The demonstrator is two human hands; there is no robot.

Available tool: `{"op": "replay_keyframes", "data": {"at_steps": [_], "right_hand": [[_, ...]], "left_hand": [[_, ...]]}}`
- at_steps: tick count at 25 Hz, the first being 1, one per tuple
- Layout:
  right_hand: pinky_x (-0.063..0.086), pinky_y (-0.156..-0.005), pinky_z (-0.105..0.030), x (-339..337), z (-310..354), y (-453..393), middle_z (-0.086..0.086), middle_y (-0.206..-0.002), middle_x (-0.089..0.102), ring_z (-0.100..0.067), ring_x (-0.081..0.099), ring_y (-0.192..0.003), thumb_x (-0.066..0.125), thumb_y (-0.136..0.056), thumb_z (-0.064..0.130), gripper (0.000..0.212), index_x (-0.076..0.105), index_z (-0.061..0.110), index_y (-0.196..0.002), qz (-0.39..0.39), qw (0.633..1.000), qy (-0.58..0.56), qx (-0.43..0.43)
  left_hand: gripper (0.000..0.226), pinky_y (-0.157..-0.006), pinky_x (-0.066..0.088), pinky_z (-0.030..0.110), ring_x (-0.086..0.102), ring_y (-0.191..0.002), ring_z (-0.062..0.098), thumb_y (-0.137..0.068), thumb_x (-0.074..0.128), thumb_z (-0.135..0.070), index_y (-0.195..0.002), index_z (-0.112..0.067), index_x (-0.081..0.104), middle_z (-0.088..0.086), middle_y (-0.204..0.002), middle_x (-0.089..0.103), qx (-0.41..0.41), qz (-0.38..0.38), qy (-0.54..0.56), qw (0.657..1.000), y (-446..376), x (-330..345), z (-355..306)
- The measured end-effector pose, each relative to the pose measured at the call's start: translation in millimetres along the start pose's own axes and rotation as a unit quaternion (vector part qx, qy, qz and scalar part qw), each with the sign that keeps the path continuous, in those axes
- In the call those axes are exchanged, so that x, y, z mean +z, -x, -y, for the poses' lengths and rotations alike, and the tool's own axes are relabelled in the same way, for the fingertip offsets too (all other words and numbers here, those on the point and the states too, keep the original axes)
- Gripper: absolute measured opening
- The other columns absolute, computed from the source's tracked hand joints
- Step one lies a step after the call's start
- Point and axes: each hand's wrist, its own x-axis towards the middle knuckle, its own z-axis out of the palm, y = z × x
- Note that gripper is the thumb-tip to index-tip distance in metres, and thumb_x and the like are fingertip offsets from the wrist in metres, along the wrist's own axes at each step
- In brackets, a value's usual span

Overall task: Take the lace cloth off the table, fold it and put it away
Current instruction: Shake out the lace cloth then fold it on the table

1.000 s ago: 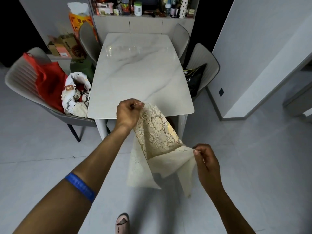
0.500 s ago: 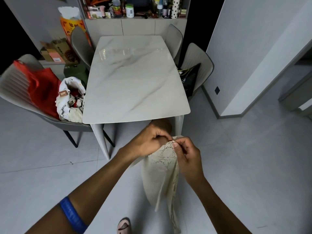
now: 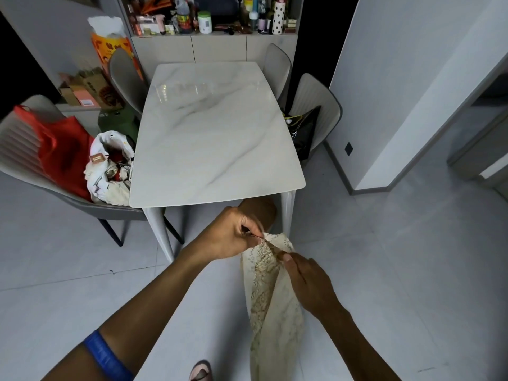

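The cream lace cloth [image 3: 270, 306] hangs in a long narrow fold in front of me, off the white marble table [image 3: 217, 136], reaching down toward the floor. My left hand [image 3: 229, 235] pinches its top corners just below the table's near edge. A little lower and to the right, my right hand [image 3: 308, 279] grips the cloth's upper edge with thumb and fingers. The two hands are close together, almost touching.
A grey chair [image 3: 24, 149] at the left holds a red bag [image 3: 64, 149] and a white bundle [image 3: 111, 166]. Another chair [image 3: 316, 105] at the right carries a black bag [image 3: 302, 130]. A cluttered cabinet [image 3: 217, 26] stands behind the table. Grey wall [image 3: 398, 78] at right.
My hands came together, bringing the cloth's corners into one fold, and dropped below the table edge. Since then my right hand has slid slightly down the cloth's edge.
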Motion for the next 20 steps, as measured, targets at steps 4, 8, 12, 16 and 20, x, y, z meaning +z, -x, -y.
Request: {"op": "replay_keyframes", "data": {"at_steps": [4,8,12,16,20], "right_hand": [[0.047,-0.081,-0.042,5.4,4.1,-2.6,0.001,-0.119,0.062,-0.026,0.057,-0.103,0.044,-0.094,0.050,0.040,0.072,0.022,-0.103,-0.065,0.979,0.195,-0.015],[0.045,-0.091,-0.054,-3.9,11.2,-3.6,0.000,-0.108,0.068,-0.029,0.059,-0.107,0.043,-0.090,0.056,0.049,0.075,0.020,-0.085,-0.161,0.953,0.255,-0.035],[0.045,-0.089,-0.053,-14.9,14.2,-9.8,-0.005,-0.103,0.070,-0.033,0.061,-0.101,0.045,-0.090,0.051,0.045,0.075,0.018,-0.086,-0.214,0.941,0.254,-0.064],[0.042,-0.095,-0.059,-0.6,26.6,-5.2,-0.004,-0.112,0.067,-0.031,0.060,-0.108,0.041,-0.089,0.060,0.048,0.074,0.027,-0.098,-0.146,0.963,0.224,-0.022],[0.032,-0.104,-0.065,-9.3,6.2,-8.4,0.002,-0.122,0.066,-0.033,0.055,-0.121,0.034,-0.093,0.057,0.054,0.077,0.024,-0.088,-0.100,0.954,0.275,-0.070]], "left_hand": [[0.007,-0.069,0.053,0.021,0.070,-0.079,0.008,-0.076,0.076,0.003,-0.078,-0.003,0.079,0.004,-0.088,0.077,0.024,-0.001,-0.026,0.999,-2.1,-6.7,-12.3],[0.007,-0.071,0.055,0.026,0.070,-0.081,0.010,-0.078,0.075,0.004,-0.079,-0.002,0.078,0.006,-0.089,0.077,0.063,-0.021,-0.079,0.995,2.4,-23.0,-21.9],[0.008,-0.074,0.055,0.021,0.070,-0.080,0.006,-0.079,0.077,0.000,-0.081,-0.007,0.080,0.001,-0.090,0.077,0.077,-0.071,-0.106,0.989,10.3,-28.9,-23.6],[0.009,-0.073,0.054,0.018,0.069,-0.078,0.004,-0.078,0.077,-0.002,-0.080,-0.010,0.081,-0.002,-0.090,0.077,0.068,-0.110,-0.125,0.984,11.9,-32.6,-22.4],[0.010,-0.071,0.053,0.016,0.068,-0.079,0.006,-0.076,0.078,0.002,-0.077,-0.008,0.081,0.001,-0.086,0.077,0.047,-0.124,-0.127,0.983,15.8,-44.1,-12.2]]}}
